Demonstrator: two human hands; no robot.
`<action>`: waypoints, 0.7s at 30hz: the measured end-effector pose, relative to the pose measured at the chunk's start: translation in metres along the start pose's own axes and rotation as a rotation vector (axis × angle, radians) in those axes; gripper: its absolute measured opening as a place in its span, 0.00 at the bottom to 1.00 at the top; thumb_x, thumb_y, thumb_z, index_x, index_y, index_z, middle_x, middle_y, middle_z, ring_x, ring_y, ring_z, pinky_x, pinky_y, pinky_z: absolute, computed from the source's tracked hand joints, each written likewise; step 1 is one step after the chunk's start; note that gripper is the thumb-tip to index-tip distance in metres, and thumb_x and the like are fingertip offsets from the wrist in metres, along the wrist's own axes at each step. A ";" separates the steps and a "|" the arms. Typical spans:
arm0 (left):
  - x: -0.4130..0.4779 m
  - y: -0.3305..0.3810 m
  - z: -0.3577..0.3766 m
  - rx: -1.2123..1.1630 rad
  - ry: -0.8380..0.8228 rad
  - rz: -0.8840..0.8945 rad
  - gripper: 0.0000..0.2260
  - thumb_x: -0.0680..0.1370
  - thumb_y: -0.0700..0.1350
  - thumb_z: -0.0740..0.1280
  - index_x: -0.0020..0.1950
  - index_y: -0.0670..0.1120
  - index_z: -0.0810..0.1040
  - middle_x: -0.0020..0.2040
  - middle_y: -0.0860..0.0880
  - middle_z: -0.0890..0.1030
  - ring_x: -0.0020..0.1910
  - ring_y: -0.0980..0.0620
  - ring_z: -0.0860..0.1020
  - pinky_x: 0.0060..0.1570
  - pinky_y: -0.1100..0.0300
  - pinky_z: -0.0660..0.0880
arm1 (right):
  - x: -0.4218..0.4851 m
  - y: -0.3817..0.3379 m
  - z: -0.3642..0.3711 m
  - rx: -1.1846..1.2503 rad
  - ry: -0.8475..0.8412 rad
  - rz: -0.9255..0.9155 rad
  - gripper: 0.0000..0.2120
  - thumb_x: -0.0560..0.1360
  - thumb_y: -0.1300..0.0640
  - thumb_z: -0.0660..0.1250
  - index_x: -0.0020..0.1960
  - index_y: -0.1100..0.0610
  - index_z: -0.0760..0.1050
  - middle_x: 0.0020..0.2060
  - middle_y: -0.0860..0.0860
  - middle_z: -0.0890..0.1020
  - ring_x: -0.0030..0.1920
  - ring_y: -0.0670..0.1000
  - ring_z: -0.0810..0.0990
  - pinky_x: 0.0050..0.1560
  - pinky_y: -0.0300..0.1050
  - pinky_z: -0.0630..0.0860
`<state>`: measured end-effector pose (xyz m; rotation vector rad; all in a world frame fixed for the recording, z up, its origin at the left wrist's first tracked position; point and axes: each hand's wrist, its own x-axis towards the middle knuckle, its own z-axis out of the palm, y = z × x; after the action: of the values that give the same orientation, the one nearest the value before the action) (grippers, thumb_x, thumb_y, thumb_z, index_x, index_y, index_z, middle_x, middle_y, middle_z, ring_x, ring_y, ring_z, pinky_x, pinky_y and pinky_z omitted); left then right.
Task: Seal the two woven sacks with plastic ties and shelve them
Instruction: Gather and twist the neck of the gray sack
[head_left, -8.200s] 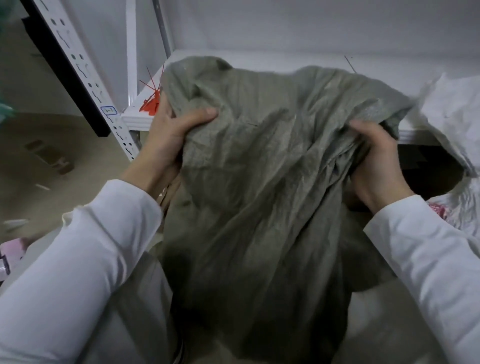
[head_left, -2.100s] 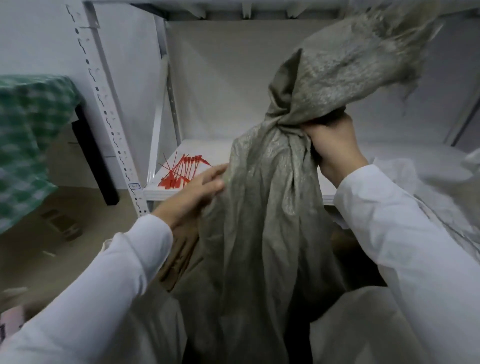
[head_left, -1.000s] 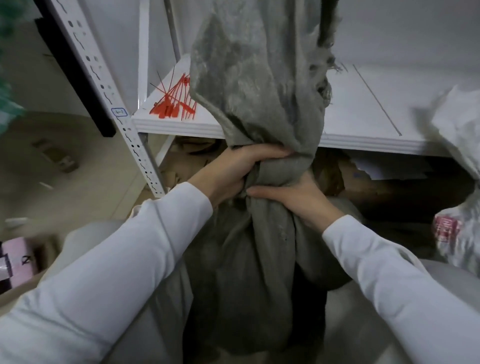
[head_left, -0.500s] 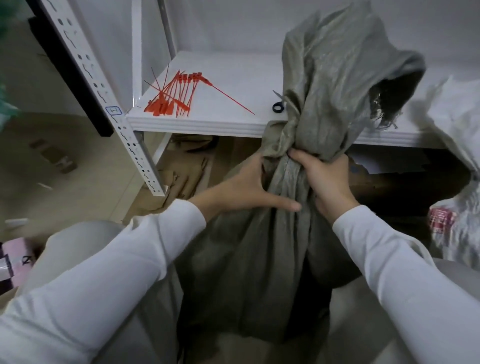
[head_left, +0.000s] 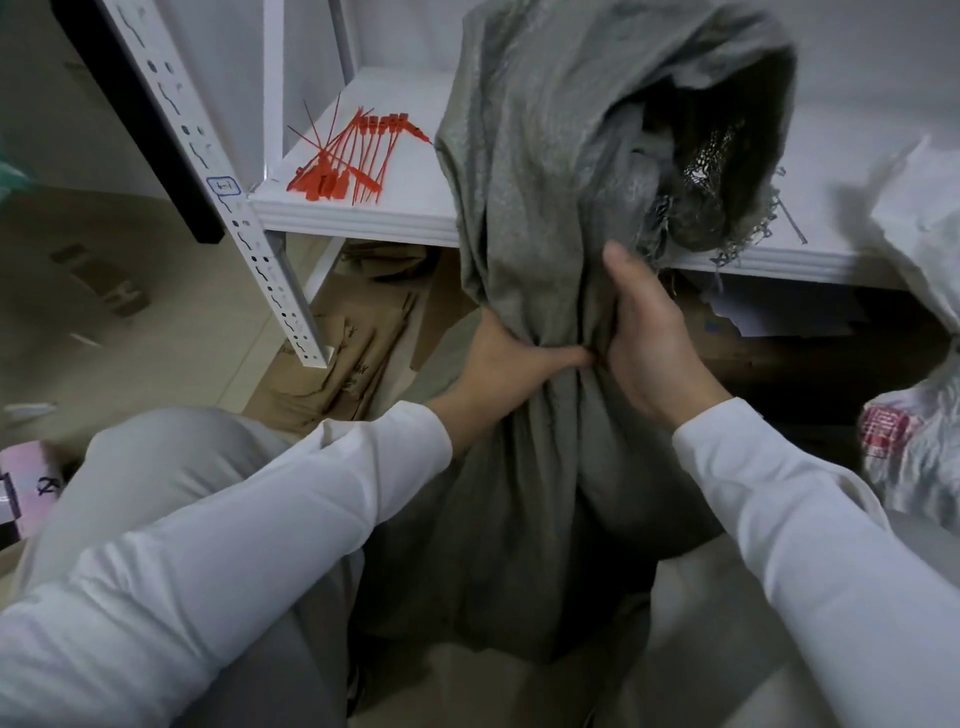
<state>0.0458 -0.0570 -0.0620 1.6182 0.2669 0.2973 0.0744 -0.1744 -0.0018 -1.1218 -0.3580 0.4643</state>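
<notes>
Left grip and right grip clenched round grey sack neck, mouth drooping above

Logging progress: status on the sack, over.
Gripping grey sack at bunched neck: left hand, right hand. No tie on it; red ties lie on shelf. Reach to ties unobstructed.

Ties on shelf, left of sack

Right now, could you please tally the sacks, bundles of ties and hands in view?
Sacks: 2, the grey sack and the white sack.
Bundles of ties: 1, the red ties, too tangled to count singly.
Hands: 2, the left hand and the right hand, both gripping the grey sack.
Total: 5.
</notes>
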 end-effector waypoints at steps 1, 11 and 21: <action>0.001 0.000 -0.002 -0.008 0.024 -0.059 0.38 0.55 0.49 0.81 0.64 0.45 0.76 0.58 0.50 0.82 0.58 0.54 0.80 0.60 0.51 0.77 | 0.002 0.001 -0.001 0.020 0.004 0.032 0.12 0.73 0.54 0.65 0.54 0.56 0.79 0.51 0.49 0.84 0.56 0.47 0.81 0.61 0.42 0.76; 0.001 0.009 -0.007 0.085 -0.083 -0.278 0.15 0.66 0.34 0.72 0.51 0.39 0.82 0.49 0.45 0.83 0.48 0.49 0.81 0.45 0.55 0.81 | 0.026 -0.027 -0.043 -0.405 0.534 -0.300 0.10 0.65 0.62 0.68 0.46 0.58 0.82 0.44 0.58 0.85 0.47 0.57 0.83 0.52 0.59 0.80; -0.008 0.015 -0.002 0.248 0.061 -0.046 0.13 0.63 0.47 0.74 0.39 0.58 0.71 0.57 0.43 0.77 0.61 0.40 0.73 0.60 0.44 0.74 | 0.027 -0.042 -0.064 -0.420 0.396 -0.519 0.36 0.71 0.68 0.66 0.76 0.60 0.56 0.72 0.56 0.66 0.72 0.50 0.67 0.71 0.51 0.67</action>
<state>0.0374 -0.0592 -0.0475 1.8461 0.3994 0.2871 0.1365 -0.2247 0.0128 -1.4331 -0.3881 -0.3054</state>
